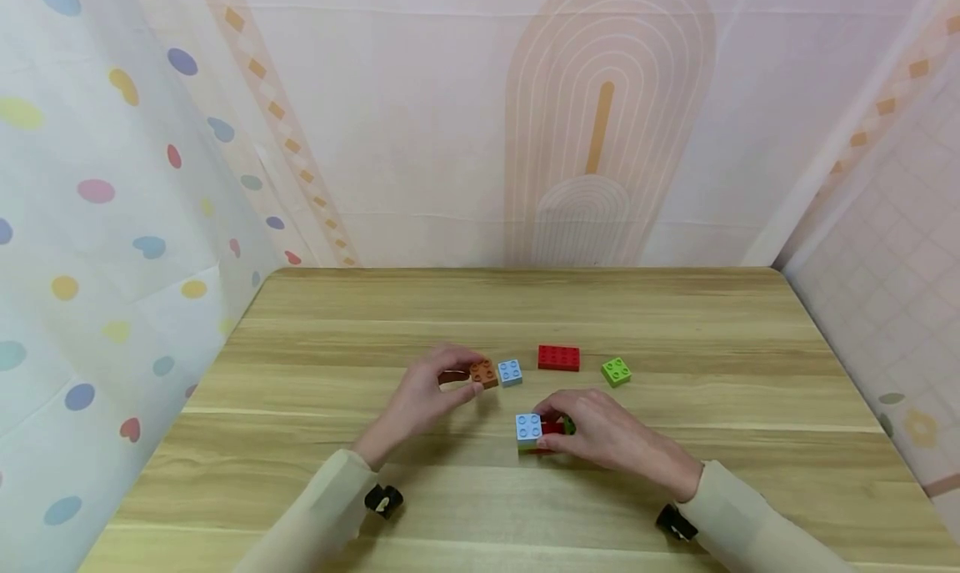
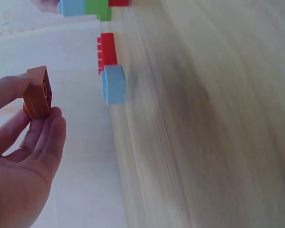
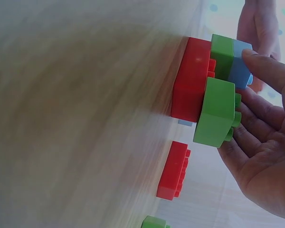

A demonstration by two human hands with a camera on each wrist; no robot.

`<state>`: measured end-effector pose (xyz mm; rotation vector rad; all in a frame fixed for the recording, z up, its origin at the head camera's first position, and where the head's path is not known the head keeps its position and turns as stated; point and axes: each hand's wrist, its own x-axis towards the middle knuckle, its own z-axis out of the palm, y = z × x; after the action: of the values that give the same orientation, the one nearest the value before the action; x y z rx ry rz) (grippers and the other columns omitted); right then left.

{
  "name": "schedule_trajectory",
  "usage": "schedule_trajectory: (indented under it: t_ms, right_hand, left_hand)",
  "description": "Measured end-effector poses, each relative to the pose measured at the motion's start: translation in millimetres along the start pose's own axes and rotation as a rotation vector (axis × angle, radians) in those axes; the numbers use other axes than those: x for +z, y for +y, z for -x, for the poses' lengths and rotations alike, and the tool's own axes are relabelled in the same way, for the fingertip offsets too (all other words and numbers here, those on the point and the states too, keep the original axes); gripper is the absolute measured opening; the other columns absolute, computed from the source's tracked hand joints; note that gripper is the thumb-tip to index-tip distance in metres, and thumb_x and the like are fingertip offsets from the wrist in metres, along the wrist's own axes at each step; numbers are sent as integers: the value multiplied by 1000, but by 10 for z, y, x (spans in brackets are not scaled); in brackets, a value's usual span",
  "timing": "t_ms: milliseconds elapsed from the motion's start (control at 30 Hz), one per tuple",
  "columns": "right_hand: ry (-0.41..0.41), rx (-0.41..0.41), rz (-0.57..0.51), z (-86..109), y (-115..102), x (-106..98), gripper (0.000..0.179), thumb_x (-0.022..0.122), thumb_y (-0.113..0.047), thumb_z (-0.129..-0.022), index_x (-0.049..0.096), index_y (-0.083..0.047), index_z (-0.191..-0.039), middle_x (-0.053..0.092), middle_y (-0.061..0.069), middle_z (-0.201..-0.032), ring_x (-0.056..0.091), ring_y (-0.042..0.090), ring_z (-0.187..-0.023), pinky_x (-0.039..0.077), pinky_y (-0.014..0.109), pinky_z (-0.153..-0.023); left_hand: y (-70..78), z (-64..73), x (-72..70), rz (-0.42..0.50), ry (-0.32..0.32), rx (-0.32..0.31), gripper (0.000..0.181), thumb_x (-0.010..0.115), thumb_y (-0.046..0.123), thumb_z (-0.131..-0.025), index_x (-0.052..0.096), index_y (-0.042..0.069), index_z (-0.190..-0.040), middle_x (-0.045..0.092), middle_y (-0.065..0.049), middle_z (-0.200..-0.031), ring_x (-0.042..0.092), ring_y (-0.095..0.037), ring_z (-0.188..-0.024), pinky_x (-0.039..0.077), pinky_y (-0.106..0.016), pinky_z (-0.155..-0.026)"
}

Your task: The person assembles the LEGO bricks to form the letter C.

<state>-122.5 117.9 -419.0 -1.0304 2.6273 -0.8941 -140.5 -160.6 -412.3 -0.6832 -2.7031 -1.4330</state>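
Observation:
My left hand (image 1: 416,398) pinches an orange-brown toy brick (image 1: 484,374) between thumb and fingers; the left wrist view has this brick (image 2: 37,92) held clear of the table. My right hand (image 1: 611,435) holds a small build of bricks at the table's middle. In the right wrist view its base is a red brick (image 3: 192,78), bearing a near green brick (image 3: 214,114) and a far green brick (image 3: 222,53). A light blue brick (image 3: 239,66) sits on the far green one, with the thumb against it. The fingers of the right hand partly cover the build in the head view.
Beyond the hands lie a loose light blue brick (image 1: 510,374), close to the brown one, a long red brick (image 1: 558,358) and a lime green brick (image 1: 617,372). The wooden table (image 1: 337,306) meets a patterned cloth (image 1: 420,139) at its back edge.

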Motion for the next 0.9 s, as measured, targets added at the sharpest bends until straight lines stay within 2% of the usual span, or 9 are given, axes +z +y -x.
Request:
schedule_trajectory:
  t_ms: [200,467,767,900]
  right_hand:
    - [-2,7,1,-8,11,3,33,76,-28,-89,70,-10,-116,70,-4,-105,61,4,-89,54,26,-78]
    - [7,-4,-12,0,6,29,31,78,-26,-88,70,-10,-113,70,-5,-102,61,5,-86,53,25,-77]
    - [17,-7,-4,0,7,15,31,78,-25,-87,70,-9,-113,70,-4,-102,61,5,-86,53,24,-75]
    - [16,-9,-6,-3,5,8,31,78,-25,-87,70,-10,-113,70,-4,-102,62,5,-86,53,25,-75]
  left_hand:
    - [75,61,56,71,-27,52,35,76,10,-88,67,10,-122,63,-3,-119,64,-21,-105,55,-39,-89]
    - [169,149,167,151,-86,60,35,73,11,-90,66,8,-125,62,-6,-123,63,-23,-108,53,-38,-94]
    - [199,159,247,116,-117,132,35,71,13,-92,66,9,-126,62,-4,-123,62,-21,-109,52,-37,-94]
    - [220,165,270,96,-125,138,35,72,14,-91,67,9,-126,63,-2,-118,63,-20,-106,53,-39,-93]
